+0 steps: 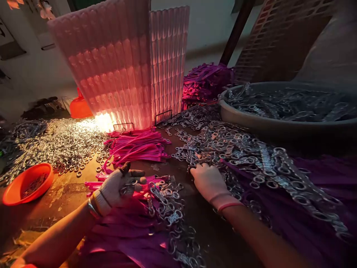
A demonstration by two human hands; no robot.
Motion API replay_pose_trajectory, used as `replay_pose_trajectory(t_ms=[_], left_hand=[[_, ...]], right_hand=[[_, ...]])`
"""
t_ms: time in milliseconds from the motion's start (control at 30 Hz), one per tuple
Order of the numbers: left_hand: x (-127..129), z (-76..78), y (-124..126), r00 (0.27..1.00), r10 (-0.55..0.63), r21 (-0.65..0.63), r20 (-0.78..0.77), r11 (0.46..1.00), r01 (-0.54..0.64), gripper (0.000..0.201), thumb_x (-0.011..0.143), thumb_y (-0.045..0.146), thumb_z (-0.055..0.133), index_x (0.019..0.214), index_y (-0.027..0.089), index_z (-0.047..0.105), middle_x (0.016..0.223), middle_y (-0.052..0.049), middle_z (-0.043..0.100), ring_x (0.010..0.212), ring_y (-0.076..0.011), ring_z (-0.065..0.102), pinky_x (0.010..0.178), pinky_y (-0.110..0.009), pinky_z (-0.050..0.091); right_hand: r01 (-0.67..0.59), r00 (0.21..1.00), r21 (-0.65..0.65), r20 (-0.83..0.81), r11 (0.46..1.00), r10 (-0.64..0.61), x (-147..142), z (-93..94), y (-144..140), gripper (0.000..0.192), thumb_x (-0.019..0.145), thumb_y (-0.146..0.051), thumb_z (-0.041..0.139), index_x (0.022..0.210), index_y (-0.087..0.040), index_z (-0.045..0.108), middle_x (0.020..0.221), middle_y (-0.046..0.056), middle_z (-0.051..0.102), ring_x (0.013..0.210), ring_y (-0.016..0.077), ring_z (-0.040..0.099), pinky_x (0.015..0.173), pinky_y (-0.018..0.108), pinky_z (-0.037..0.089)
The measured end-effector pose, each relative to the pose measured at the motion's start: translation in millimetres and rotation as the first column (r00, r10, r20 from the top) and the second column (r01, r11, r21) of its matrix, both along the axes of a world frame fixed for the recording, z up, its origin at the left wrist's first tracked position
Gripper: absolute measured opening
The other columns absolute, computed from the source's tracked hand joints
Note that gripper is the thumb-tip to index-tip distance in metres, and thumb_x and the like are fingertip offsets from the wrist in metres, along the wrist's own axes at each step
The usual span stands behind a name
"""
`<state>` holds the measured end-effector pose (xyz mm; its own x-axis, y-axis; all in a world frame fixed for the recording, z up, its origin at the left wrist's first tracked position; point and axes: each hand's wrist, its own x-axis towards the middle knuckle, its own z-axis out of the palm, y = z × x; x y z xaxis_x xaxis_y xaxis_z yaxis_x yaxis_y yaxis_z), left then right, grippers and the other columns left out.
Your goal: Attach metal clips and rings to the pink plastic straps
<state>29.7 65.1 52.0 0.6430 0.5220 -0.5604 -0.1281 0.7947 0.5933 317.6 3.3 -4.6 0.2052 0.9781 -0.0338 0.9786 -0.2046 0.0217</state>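
My left hand (117, 188), in a light glove with dark fingertips, is half curled above magenta straps (119, 238). Small silver metal pieces (126, 190) show among its fingers; the thumb stands apart. Right beside its fingertips lie metal ring links (169, 201) at the strap ends. My right hand (209, 182), also gloved, reaches to the near edge of a heap of silver ring links (212, 145). Its fingers are bent downward and closed, and their tips are hidden, so what they hold cannot be made out. Between the hands is a bundle of pink straps (139, 145).
A red bowl (44, 182) with small pieces stands at left, before another heap of metal rings (69, 149). Behind are ribbed translucent panels (111, 67) on wire stands and a bright lamp (80, 106). A wide tub (251, 121) of metal links sits at right, near purple straps (320, 175).
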Motion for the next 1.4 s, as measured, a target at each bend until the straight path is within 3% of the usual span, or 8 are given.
replay_pose_trajectory(t_ms=[167,300,467,600,767,967,1100,1400], left_hand=[[4.0,7.9,-16.1,0.995,-0.072,0.308,-0.074,0.947,0.091,0.036,0.079,0.018,0.063,0.113,0.006,0.065,0.107,-0.019,0.071,0.074,-0.0161,0.069,0.047,-0.015,0.043],[13.1,15.6,-29.9,0.974,-0.024,0.515,-0.225,0.846,0.14,0.038,0.078,0.016,0.058,0.114,0.008,0.065,0.096,-0.016,0.073,0.049,-0.0067,0.056,0.039,-0.015,0.032],[32.1,17.8,-39.8,0.966,-0.03,0.689,-0.256,0.696,0.204,0.05,0.076,0.012,0.057,0.125,0.014,0.062,0.097,-0.01,0.073,0.045,-0.0043,0.049,0.044,-0.017,0.041],[45.8,12.6,-42.2,0.981,-0.06,0.789,-0.186,0.585,0.185,0.039,0.08,0.014,0.061,0.118,0.016,0.069,0.106,-0.009,0.072,0.089,-0.017,0.066,0.084,-0.027,0.053],[46.9,11.0,-41.0,0.984,-0.107,0.733,-0.144,0.657,0.179,0.032,0.083,0.016,0.056,0.11,0.012,0.072,0.09,-0.01,0.073,0.079,-0.0184,0.067,0.074,-0.029,0.054],[27.2,6.5,-34.0,0.977,-0.182,0.707,-0.115,0.676,0.209,0.04,0.066,0.015,0.076,0.106,0.014,0.071,0.101,-0.012,0.072,0.089,-0.0216,0.067,0.079,-0.029,0.054],[30.7,3.5,-34.0,0.971,-0.11,0.611,-0.212,0.761,0.219,0.021,0.081,0.034,0.066,0.089,0.014,0.068,0.07,-0.005,0.066,0.051,-0.0099,0.054,0.046,-0.019,0.042],[37.8,18.3,-43.8,0.932,0.003,0.661,-0.361,0.706,0.254,0.036,0.088,0.046,0.056,0.068,0.017,0.052,0.048,0.004,0.049,0.035,-0.0044,0.032,0.034,-0.017,0.022]], right_hand=[[0.062,0.995,0.102,-0.087,0.993,-0.053,-5.9,5.5,0.0,0.028,0.08,-0.004,0.047,0.095,-0.01,0.07,0.099,0.02,0.07,0.096,0.0281,0.064,0.074,0.032,0.043],[0.012,0.931,0.173,-0.361,0.985,0.053,-32.3,18.0,-13.7,0.045,0.077,-0.001,0.042,0.11,-0.018,0.067,0.101,0.008,0.073,0.094,0.0179,0.067,0.077,0.023,0.047],[0.014,0.318,0.358,-0.887,0.934,0.335,-79.7,34.1,-39.3,0.049,0.075,-0.009,0.047,0.119,-0.021,0.064,0.109,0.004,0.073,0.094,0.0189,0.067,0.082,0.028,0.052],[0.113,0.163,0.33,-0.937,0.937,0.31,-97.4,47.7,-45.7,0.04,0.072,-0.015,0.055,0.11,-0.02,0.067,0.105,0.004,0.073,0.097,0.0218,0.065,0.087,0.033,0.051],[0.16,-0.02,0.253,-0.965,0.954,0.26,-94.1,48.0,-40.9,0.036,0.067,-0.026,0.063,0.101,-0.017,0.067,0.096,0.006,0.073,0.089,0.0238,0.065,0.077,0.034,0.053],[0.156,0.103,0.244,-0.968,0.957,0.23,-87.2,55.3,-44.5,0.033,0.069,-0.024,0.059,0.101,-0.018,0.063,0.091,0.003,0.071,0.086,0.0205,0.064,0.074,0.03,0.052],[0.055,0.165,0.302,-0.943,0.952,0.289,-86.4,51.3,-45.2,0.034,0.073,-0.021,0.055,0.106,-0.019,0.062,0.098,0.005,0.07,0.095,0.0209,0.064,0.081,0.03,0.052],[-0.026,0.303,0.292,-0.909,0.956,0.286,-85.7,42.4,-43.7,0.034,0.081,-0.021,0.046,0.11,-0.019,0.063,0.102,0.006,0.07,0.094,0.0212,0.062,0.086,0.033,0.049]])
